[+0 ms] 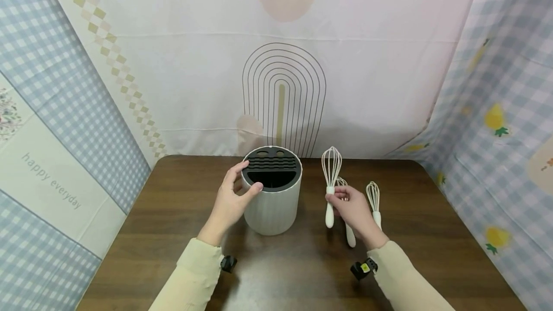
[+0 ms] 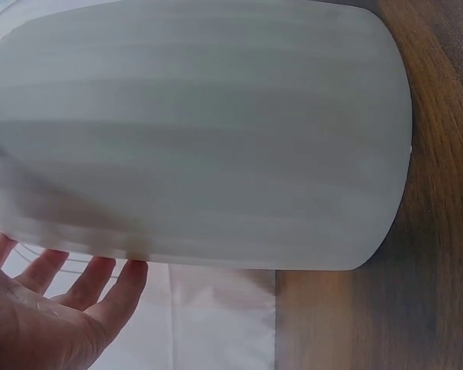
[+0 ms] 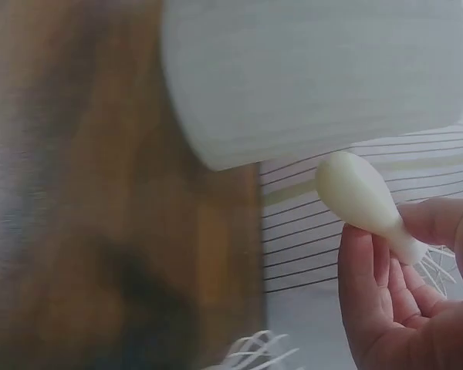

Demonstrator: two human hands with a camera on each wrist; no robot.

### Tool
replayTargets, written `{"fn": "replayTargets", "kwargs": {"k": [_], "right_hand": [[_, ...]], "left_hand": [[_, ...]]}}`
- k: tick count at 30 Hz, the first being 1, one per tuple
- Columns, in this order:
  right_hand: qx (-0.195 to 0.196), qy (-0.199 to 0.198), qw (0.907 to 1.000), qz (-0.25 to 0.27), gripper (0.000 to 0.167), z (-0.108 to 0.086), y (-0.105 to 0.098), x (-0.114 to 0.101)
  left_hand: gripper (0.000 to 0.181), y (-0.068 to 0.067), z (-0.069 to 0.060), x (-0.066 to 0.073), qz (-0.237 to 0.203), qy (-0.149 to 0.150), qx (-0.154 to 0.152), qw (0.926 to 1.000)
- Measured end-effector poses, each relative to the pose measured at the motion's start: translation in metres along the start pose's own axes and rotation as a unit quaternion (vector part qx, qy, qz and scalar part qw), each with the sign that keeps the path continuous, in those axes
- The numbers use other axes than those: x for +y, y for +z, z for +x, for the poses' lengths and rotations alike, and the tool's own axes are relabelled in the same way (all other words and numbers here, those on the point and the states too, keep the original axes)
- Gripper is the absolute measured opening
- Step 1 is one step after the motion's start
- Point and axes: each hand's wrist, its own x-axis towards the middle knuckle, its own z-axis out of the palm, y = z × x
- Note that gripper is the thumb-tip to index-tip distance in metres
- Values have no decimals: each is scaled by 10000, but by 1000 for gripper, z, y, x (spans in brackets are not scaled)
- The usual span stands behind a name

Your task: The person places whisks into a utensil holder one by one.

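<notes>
the right hand (image 1: pixel 351 208) pinches the whisk (image 1: pixel 330 189) by its upper handle (image 1: pixel 330 219), right of the container (image 1: pixel 273 212); the wires (image 1: pixel 331 164) extend beyond the grip. the left hand (image 1: pixel 231 203) touches the container with fingers spread.

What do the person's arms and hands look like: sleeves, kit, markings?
Left hand and right hand: no gloves. Left sleeve and right sleeve: plain pale cream, ending near the wrists. Left wrist unit and right wrist unit: small, black; the right one has a yellow-green patch. No cables visible.
</notes>
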Motion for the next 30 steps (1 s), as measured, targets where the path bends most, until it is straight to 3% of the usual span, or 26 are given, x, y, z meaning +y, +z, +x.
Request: {"fn": "replayTargets", "kwargs": {"k": [16, 24, 30], "right_hand": [[-20, -730, 9962, 468, 43, -3, -4, -49], [113, -1162, 9896, 842, 43, -4, -1, -66], [28, -1456, 9842, 1004, 44, -6, 0, -78]], "left_hand": [[64, 6, -1, 5, 63, -26, 9, 10000], [64, 6, -1, 6, 136, -101, -51, 9998], [58, 6, -2, 4, -24, 45, -89, 9999]]}}
